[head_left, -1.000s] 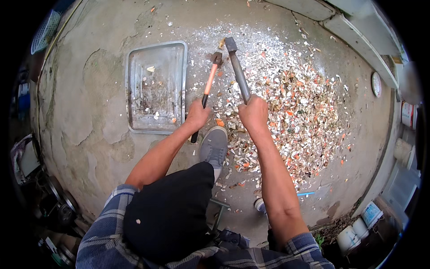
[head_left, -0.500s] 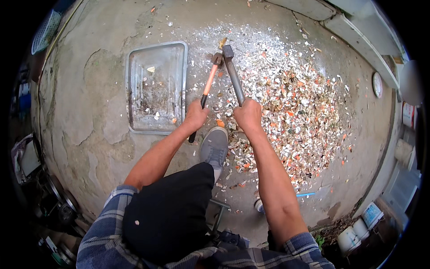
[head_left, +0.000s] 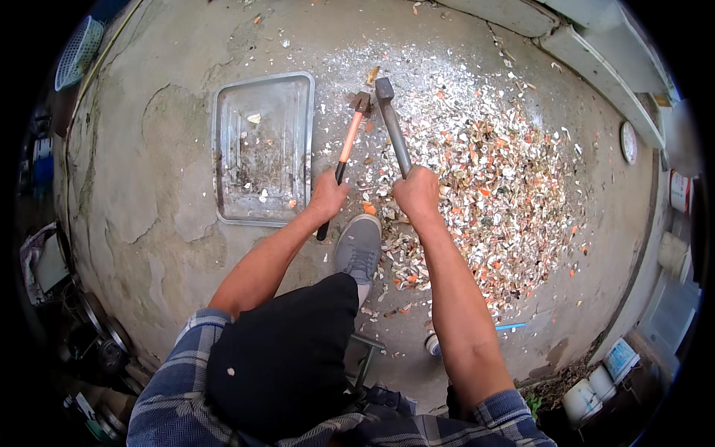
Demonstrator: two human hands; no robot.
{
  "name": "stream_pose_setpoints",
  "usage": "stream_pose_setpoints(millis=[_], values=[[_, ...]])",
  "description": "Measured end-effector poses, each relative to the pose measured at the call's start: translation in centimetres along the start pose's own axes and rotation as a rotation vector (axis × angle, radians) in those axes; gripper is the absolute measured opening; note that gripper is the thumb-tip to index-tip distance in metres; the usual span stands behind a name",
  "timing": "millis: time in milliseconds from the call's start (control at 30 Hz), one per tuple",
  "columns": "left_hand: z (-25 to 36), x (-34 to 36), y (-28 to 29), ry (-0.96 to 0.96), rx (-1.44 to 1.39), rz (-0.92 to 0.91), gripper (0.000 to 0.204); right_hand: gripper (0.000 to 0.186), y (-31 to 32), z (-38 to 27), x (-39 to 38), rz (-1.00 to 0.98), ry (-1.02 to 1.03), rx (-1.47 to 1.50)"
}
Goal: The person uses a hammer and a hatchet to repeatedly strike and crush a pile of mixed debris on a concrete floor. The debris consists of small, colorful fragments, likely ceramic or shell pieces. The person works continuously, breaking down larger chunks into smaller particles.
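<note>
Left hand (head_left: 328,195) grips an orange-handled tool (head_left: 351,138) (right hand (head_left: 417,191) grasps a grey hammer (head_left: 395,134)).

Cracked, patchy concrete floor (head_left: 171,179) in even light, pale panels (head_left: 599,80) at upper right.

Salmon-orange shaft, black lower handle and rusty brown head on the slender hand tool (head_left: 352,135); dark grey all along the hammer (head_left: 395,132). At 10 o'clock, a dull grey tray (head_left: 310,141) with brown stains. At 2 o'clock, shell fragments (head_left: 491,190) speckled white, orange and brown. Grey shoe (head_left: 358,242) with a pale sole edge, black trousers (head_left: 290,350), navy-and-white plaid shirt (head_left: 175,387) toward 8. Bright blue strip (head_left: 511,326) at 4.
</note>
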State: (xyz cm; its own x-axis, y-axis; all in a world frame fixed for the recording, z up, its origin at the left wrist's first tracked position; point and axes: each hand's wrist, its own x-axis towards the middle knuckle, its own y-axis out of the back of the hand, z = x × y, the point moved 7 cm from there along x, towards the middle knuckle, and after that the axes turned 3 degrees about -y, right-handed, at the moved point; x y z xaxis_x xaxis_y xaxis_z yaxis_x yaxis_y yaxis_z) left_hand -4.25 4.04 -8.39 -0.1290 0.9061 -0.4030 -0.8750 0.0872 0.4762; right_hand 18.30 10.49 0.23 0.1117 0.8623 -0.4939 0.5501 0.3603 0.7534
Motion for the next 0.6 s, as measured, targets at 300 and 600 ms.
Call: stream_pose_setpoints(millis=[300, 600], values=[[-0.2, 0.3, 0.3, 0.013, -0.026, -0.014, 0.018, 0.028, -0.1, -1.8, -2.2, 0.094, 0.045, 0.150], [-0.5, -1.2, -0.5, 0.095, -0.250, -0.049, 0.007, 0.023, -1.6, 0.2, -0.5, -0.041, -0.055, 0.007]])
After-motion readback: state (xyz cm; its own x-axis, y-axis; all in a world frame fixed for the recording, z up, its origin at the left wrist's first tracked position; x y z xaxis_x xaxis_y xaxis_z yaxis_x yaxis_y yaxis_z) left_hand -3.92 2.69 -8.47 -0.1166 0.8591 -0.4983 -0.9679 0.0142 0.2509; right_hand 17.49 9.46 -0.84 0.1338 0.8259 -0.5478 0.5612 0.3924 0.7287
